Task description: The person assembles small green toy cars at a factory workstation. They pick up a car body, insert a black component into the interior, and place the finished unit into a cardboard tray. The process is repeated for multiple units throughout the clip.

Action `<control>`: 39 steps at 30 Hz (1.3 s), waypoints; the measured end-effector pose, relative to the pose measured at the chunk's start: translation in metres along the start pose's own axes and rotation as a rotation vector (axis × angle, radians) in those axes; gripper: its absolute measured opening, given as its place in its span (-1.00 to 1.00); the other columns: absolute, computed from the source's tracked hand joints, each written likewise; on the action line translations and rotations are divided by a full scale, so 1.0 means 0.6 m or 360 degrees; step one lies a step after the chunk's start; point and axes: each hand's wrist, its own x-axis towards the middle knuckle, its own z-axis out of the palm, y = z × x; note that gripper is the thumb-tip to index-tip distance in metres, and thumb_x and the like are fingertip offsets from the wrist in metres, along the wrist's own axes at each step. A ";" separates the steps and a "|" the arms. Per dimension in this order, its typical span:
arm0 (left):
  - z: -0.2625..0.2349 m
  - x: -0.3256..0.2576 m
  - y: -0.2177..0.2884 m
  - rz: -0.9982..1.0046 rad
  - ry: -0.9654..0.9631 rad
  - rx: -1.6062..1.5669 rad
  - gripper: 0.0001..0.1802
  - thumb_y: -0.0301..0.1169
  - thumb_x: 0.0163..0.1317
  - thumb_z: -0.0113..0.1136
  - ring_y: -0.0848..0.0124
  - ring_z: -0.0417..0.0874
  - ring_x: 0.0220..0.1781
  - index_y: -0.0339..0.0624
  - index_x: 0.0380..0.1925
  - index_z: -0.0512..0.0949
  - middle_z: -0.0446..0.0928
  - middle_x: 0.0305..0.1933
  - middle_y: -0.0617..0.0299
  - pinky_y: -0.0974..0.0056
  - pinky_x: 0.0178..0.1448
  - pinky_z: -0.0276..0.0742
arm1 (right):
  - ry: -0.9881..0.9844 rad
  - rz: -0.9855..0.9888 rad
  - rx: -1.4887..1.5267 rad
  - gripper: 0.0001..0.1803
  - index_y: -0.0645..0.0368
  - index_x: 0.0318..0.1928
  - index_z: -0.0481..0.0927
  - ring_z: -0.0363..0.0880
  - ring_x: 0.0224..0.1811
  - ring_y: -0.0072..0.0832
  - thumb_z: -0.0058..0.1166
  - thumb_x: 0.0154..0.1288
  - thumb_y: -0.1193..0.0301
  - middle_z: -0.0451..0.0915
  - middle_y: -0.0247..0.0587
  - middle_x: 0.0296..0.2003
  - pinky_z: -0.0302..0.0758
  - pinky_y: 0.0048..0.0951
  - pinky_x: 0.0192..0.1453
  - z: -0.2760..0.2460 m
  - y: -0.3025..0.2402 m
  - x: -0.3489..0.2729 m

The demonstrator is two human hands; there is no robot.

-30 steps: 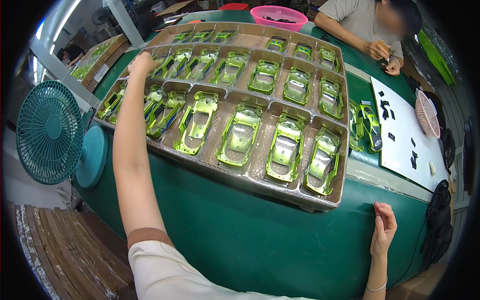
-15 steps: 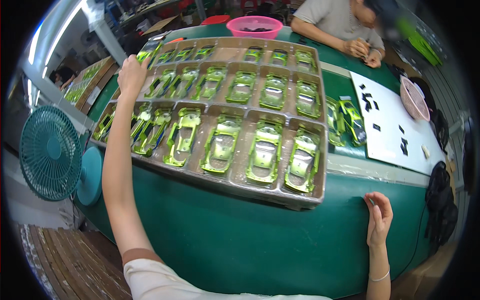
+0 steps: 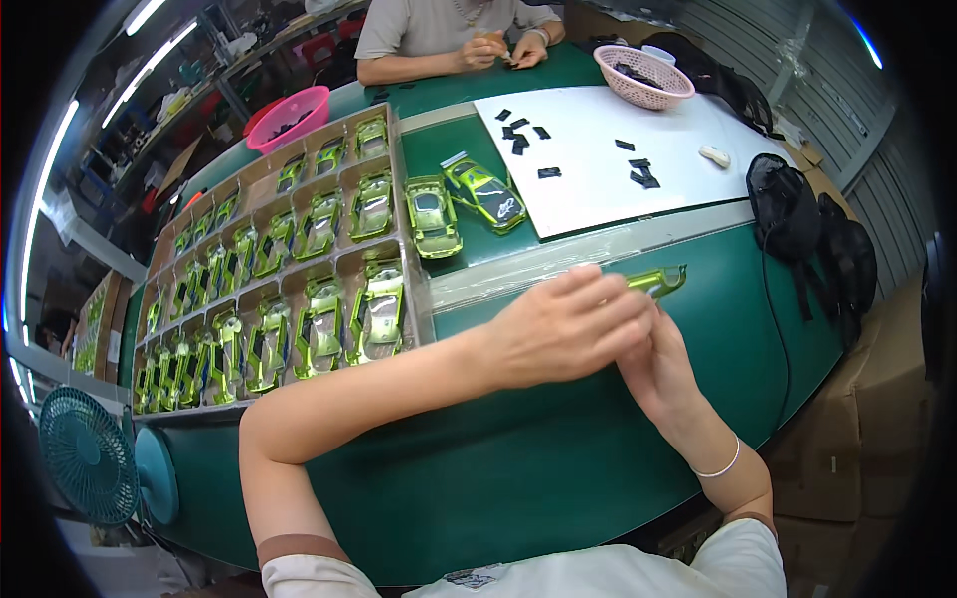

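Both hands meet over the green desk, near its front edge. The left hand lies across the right hand, and together their fingers grasp a small green car part; its tip sticks out past the left fingers toward the right. How much of the part is hidden inside the grip cannot be told. The right wrist wears a thin white band.

To the left of the hands a cardboard tray runs along the desk toward its far left corner. Its compartments hold green car shells, one or more per compartment. Just beside the tray's right wall, two loose cars sit on the bare desk, near each other, one with its nose against a white sheet.

The white sheet covers the far right part of the desk and carries scattered small black pieces. A pink woven basket stands at the sheet's far edge, and a pink bowl stands beyond the tray's far end. A black bag rests at the desk's right edge.

At the far edge another person sits with both hands together on the desk. A teal fan stands off the desk's near left corner
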 end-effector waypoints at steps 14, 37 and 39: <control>0.173 -0.037 -0.288 -0.1062 -0.0596 0.0269 -0.85 -0.42 -0.05 0.19 0.13 0.61 -0.36 -0.21 -0.45 0.62 0.59 -0.44 0.05 0.19 -0.20 0.51 | -0.0009 -0.0581 -0.0165 -0.32 0.16 0.12 0.19 0.31 0.12 -0.47 0.17 -0.02 0.72 0.35 -0.23 0.02 0.36 -0.45 0.16 0.002 -0.024 0.023; -0.096 -0.018 0.073 -0.0692 -0.0167 -0.0786 -0.75 -0.52 -0.14 0.31 0.26 0.51 -0.36 -0.20 -0.36 0.56 0.52 -0.35 0.20 0.25 -0.30 0.45 | -0.0913 -0.1596 -0.1094 -0.52 0.23 -0.10 0.40 0.54 -0.05 -0.21 0.28 -0.08 0.51 0.54 0.01 -0.14 0.46 -0.25 0.08 0.011 0.000 0.018; -0.093 -0.025 0.073 -0.0670 -0.0146 -0.0772 -0.75 -0.51 -0.14 0.31 0.27 0.50 -0.36 -0.20 -0.35 0.58 0.52 -0.34 0.21 0.26 -0.30 0.45 | -0.0967 -0.1653 -0.1059 -0.54 0.24 -0.10 0.40 0.54 -0.05 -0.21 0.27 -0.07 0.54 0.54 -0.01 -0.15 0.46 -0.19 0.10 0.012 0.009 0.023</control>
